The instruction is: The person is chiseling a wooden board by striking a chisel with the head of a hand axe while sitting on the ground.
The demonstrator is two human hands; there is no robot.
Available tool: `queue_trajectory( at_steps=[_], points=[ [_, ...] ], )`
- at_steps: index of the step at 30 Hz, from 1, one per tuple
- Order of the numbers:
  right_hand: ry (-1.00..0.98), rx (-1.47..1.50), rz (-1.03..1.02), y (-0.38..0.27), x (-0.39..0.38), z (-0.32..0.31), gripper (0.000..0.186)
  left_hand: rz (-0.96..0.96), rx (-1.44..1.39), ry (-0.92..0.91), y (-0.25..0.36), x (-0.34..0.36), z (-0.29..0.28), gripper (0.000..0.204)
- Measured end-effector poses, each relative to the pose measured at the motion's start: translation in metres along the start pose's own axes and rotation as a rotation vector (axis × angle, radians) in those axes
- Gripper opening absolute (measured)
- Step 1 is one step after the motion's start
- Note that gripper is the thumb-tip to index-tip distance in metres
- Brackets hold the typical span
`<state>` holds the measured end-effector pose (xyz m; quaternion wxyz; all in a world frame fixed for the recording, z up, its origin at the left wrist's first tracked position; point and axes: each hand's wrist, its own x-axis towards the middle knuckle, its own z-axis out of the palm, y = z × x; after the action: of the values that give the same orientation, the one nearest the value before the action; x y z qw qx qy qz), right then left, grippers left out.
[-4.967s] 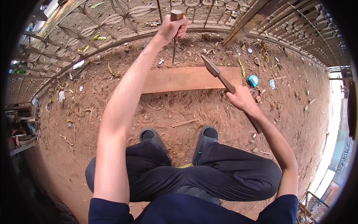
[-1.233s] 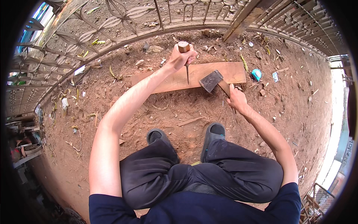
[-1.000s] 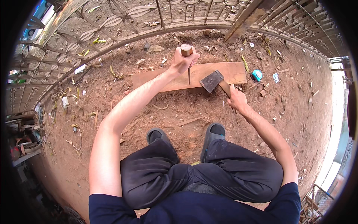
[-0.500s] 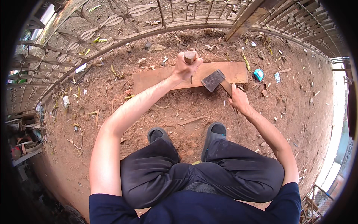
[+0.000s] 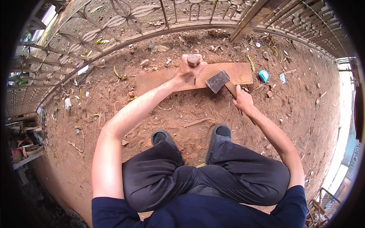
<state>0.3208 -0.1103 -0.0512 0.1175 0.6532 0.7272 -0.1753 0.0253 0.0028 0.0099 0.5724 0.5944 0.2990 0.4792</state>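
Two bare hands at work above a long flat brown wooden plank (image 5: 159, 80) on the red dirt ground (image 5: 114, 152). Left hand (image 5: 189, 71) wrapped tight around a wooden-handled chisel (image 5: 193, 60), held upright, thin blade pointing down onto the plank just below the fist. Right hand (image 5: 243, 100) closed around the wooden shaft of a dark metal-headed hammer (image 5: 217, 81), head raised just beside the chisel, to the right of the left fist. Small turquoise round object (image 5: 263, 75) beyond the plank's right end.
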Motion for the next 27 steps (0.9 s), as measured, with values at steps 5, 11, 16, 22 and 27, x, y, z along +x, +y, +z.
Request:
queue_trajectory(
  at_steps=[5, 11, 16, 22, 27],
  points=[
    [0.028, -0.019, -0.016, 0.001, -0.001, 0.001, 0.064, -0.109, -0.190, 0.018, 0.004, 0.009, -0.019, 0.029],
    [0.017, -0.029, -0.022, 0.002, 0.000, 0.000, 0.067, -0.184, -0.315, 0.015, 0.007, 0.020, -0.026, 0.032],
    [0.009, -0.015, -0.023, 0.004, 0.000, 0.003, 0.068, -0.239, -0.307, -0.002, 0.006, 0.018, -0.025, 0.031],
    [0.012, -0.012, -0.019, 0.002, 0.000, 0.002, 0.066, -0.247, -0.318, 0.001, 0.001, 0.015, -0.027, 0.029],
    [0.009, -0.011, -0.021, 0.002, 0.001, 0.001, 0.064, -0.260, -0.366, 0.043, 0.002, 0.019, -0.025, 0.025]
  ],
)
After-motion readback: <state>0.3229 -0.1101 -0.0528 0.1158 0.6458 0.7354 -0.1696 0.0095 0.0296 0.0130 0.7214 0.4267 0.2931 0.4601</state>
